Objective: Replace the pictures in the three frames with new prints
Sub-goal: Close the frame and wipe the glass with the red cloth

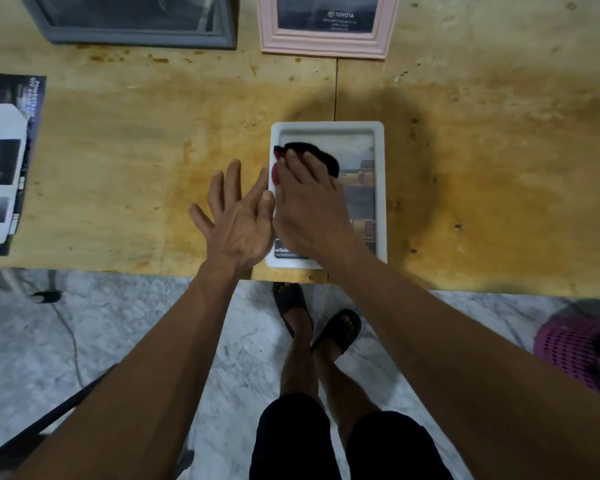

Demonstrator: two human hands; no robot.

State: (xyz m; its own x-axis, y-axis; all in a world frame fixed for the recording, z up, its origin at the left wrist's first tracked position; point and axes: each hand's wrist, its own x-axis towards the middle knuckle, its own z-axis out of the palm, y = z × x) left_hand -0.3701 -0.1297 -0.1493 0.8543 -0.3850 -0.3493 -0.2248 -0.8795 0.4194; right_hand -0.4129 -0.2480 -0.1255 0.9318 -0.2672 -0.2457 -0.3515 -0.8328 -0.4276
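A white frame (380, 188) lies flat near the front edge of the wooden table (136, 150), with a print behind its glass. My right hand (309, 199) presses a dark red and black cloth (321, 155) flat onto the glass. Beside the frame's left edge, my left hand (236, 209) has spread fingers, its thumb touching the frame's side. A grey frame (139, 32) and a pink frame (326, 43) with a Toyota print lie at the back of the table. Loose prints (4, 161) lie at the left edge.
Below the table edge are a marble floor, my legs and sandals (336, 332), a purple basket (575, 351) at the right, a cable at the left and a dark chair part at the bottom left.
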